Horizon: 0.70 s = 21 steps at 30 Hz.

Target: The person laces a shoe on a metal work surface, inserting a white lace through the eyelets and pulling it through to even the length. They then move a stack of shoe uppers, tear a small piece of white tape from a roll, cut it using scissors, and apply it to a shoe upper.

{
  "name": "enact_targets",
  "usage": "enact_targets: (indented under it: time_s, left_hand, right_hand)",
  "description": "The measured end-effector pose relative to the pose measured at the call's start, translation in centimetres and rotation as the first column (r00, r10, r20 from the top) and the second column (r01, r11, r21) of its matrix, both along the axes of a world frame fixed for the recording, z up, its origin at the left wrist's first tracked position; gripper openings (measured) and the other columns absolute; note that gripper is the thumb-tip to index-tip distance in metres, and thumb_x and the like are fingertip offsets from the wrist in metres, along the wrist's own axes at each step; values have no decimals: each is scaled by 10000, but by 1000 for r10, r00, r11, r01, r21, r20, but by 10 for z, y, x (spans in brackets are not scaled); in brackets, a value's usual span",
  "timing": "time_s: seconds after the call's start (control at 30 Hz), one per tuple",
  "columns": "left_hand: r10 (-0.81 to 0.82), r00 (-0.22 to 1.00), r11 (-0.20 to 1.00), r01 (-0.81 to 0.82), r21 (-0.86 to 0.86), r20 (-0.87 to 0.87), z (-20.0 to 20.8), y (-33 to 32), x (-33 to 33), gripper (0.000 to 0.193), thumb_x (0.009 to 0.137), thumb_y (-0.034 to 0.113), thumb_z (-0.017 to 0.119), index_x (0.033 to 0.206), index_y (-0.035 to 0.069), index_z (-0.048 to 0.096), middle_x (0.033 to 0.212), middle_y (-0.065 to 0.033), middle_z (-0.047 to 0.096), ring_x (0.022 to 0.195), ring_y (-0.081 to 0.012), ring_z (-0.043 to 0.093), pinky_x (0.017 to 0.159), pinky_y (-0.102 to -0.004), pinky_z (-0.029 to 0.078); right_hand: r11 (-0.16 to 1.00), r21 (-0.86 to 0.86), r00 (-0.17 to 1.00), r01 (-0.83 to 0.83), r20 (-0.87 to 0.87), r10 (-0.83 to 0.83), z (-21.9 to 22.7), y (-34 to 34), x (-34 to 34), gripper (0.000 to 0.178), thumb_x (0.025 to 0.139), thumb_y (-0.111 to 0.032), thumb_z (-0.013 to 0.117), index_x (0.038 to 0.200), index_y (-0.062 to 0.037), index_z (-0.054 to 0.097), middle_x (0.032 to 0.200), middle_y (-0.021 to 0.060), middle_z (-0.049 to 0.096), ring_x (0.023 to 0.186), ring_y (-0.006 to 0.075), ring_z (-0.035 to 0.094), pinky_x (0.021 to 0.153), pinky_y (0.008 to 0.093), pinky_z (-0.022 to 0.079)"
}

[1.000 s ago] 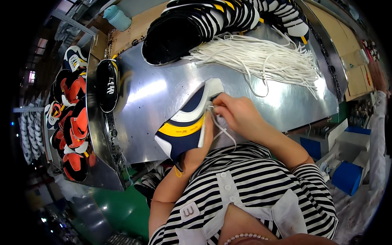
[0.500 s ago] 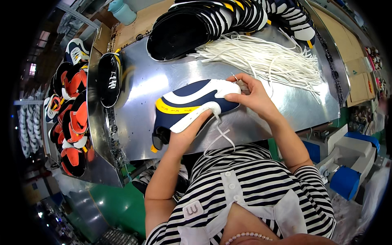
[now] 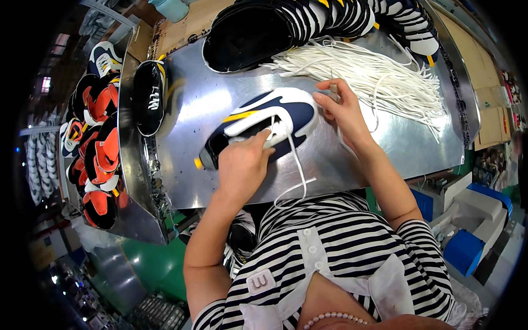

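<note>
A navy, white and yellow shoe upper (image 3: 305,113) lies tilted on the metal table, its toe pointing to the upper right and its opening toward me. My left hand (image 3: 245,165) grips it at the opening, fingertips at the white lace-hole edge. From that edge a white shoelace (image 3: 298,159) hangs toward the table's front edge. Just right of the toe, apart from the upper, my right hand (image 3: 345,113) is raised with thumb and forefinger bent together. A thin white strand trails below that hand, seemingly a lace end it pinches; the fingers partly hide it.
A heap of white shoelaces (image 3: 368,74) spreads across the metal table (image 3: 187,165) behind my right hand. Nested shoe uppers (image 3: 247,41) curve along the far side. One black upper (image 3: 149,99) stands at the left edge. Red-lined uppers (image 3: 104,148) are piled beyond it.
My right hand has left the toe and moved up and right. The upper has turned so its opening shows, and my left hand has shifted to the lace-hole edge.
</note>
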<state>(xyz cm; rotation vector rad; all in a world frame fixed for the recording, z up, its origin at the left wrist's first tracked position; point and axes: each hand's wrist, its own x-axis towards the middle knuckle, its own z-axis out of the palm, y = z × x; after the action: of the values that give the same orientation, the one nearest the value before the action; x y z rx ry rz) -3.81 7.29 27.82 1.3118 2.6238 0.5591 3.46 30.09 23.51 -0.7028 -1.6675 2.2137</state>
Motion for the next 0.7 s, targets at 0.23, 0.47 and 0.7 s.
enact_targets:
  time_s: [0.23,0.47,0.7]
  left_hand:
    - [30,999,959,-21,284,-28,6,10,9,422,814,88,714,1190,35,531,805,-125,690,680,-316,663,602,-379,503]
    - [69,988,914,-8,407,-136,21,8,10,561,813,69,731,1262,-36,412,834,-112,699,684,-300,677,596,-355,509]
    - [86,990,835,-135,533,116,44,-4,-5,308,802,55,756,1054,-4,589,821,-124,681,716,-232,661,685,-285,509]
  right_hand:
    - [839,411,930,-357,242,277,-2,-34,25,271,835,-292,743,914,-36,701,695,31,643,637,53,544,588,245,443]
    - [880,57,882,-471,12,472,1,-44,35,208,878,-246,694,819,-59,626,649,-47,538,612,53,471,544,251,388]
    - [460,472,626,-753,296,721,12,-5,158,142,859,-137,687,962,-42,665,951,87,600,850,256,595,727,341,476]
